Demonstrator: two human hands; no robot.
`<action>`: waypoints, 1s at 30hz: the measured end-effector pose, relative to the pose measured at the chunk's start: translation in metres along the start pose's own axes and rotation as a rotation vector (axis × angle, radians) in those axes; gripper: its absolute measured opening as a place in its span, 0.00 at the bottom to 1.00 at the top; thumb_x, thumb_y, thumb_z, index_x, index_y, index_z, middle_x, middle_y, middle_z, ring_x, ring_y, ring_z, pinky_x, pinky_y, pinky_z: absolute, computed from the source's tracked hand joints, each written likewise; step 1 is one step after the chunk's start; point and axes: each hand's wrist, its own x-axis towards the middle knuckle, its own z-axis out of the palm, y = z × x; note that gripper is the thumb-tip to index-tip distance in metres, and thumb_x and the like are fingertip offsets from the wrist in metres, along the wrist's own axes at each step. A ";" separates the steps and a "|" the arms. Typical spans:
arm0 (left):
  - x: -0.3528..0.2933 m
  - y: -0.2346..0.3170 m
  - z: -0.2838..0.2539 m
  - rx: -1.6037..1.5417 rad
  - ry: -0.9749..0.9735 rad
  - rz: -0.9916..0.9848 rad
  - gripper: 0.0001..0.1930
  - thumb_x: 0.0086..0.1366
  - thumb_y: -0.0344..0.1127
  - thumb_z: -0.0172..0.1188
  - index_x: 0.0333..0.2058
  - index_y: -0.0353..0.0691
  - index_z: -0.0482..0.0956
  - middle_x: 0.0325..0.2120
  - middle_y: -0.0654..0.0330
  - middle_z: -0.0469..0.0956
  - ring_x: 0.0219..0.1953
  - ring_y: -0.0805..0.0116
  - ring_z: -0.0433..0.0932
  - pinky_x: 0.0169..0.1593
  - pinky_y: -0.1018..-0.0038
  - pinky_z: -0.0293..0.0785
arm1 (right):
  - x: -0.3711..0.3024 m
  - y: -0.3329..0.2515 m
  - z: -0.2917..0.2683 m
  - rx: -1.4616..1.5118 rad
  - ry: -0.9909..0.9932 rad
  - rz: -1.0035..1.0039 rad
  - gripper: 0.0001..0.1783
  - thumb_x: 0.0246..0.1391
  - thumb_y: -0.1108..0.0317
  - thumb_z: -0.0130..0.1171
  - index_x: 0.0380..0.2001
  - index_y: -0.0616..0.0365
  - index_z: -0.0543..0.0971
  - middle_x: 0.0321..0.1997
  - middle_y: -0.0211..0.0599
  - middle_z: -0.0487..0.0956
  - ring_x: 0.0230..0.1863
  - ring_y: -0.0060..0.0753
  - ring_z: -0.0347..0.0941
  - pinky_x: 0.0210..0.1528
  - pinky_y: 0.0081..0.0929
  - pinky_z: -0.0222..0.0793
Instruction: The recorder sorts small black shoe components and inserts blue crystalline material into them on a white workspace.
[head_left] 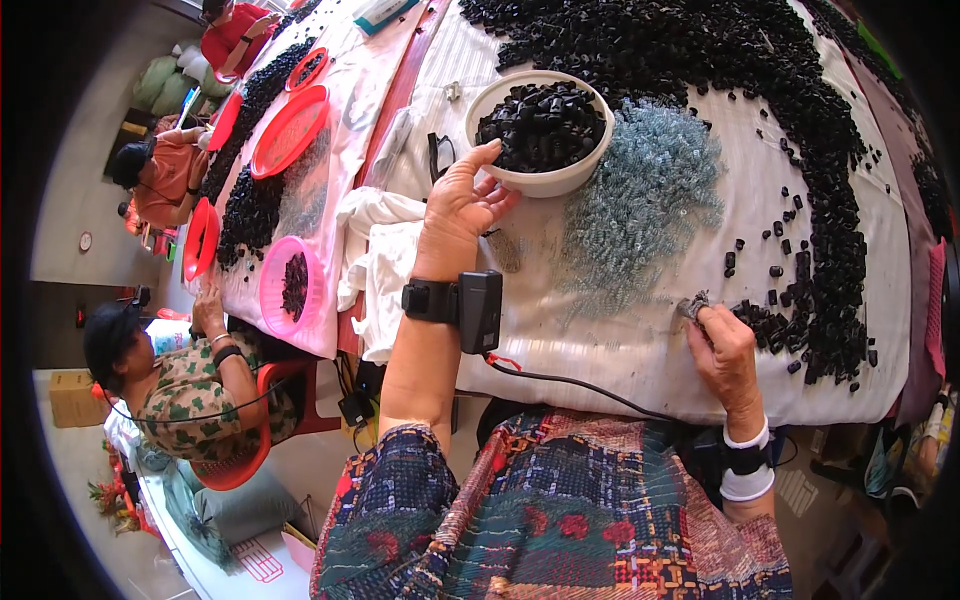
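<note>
The left hand (pixel 465 200) holds the bowl (pixel 562 183) by its near-left rim, seemingly stiff, lightish, best gripped there; right hand's (pixel 723 352) grip: cannot tell.

And there's the round off-white plastic bowl (pixel 560 184), mouth up, heaped with small black cylindrical pieces (pixel 545 125), just beside a loose, sprawling mound of fine blue-grey coils (pixel 650 195), a small crumpled grey clump (pixel 692 303) nearer the wearer!
</note>
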 end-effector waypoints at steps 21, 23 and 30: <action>-0.009 0.015 -0.004 -0.120 -0.122 0.052 0.19 0.50 0.24 0.57 0.42 0.30 0.65 0.41 0.43 0.68 0.45 0.46 0.72 0.48 0.46 0.74 | -0.017 -0.040 0.008 0.396 -0.634 -0.092 0.19 0.39 0.68 0.66 0.33 0.63 0.70 0.22 0.41 0.74 0.24 0.44 0.72 0.27 0.32 0.67; -0.015 0.019 -0.004 -0.122 -0.116 0.084 0.20 0.51 0.24 0.58 0.43 0.30 0.65 0.41 0.43 0.68 0.46 0.46 0.71 0.49 0.45 0.73 | -0.013 -0.045 0.007 0.415 -0.634 -0.101 0.15 0.40 0.69 0.64 0.31 0.62 0.71 0.20 0.42 0.73 0.23 0.45 0.73 0.25 0.33 0.66; -0.044 0.028 -0.020 -0.153 -0.098 0.164 0.19 0.52 0.26 0.59 0.43 0.30 0.67 0.40 0.44 0.71 0.45 0.48 0.73 0.46 0.49 0.76 | -0.005 -0.047 -0.008 0.524 -0.808 -0.027 0.12 0.41 0.70 0.63 0.29 0.61 0.72 0.18 0.45 0.71 0.21 0.48 0.71 0.23 0.35 0.63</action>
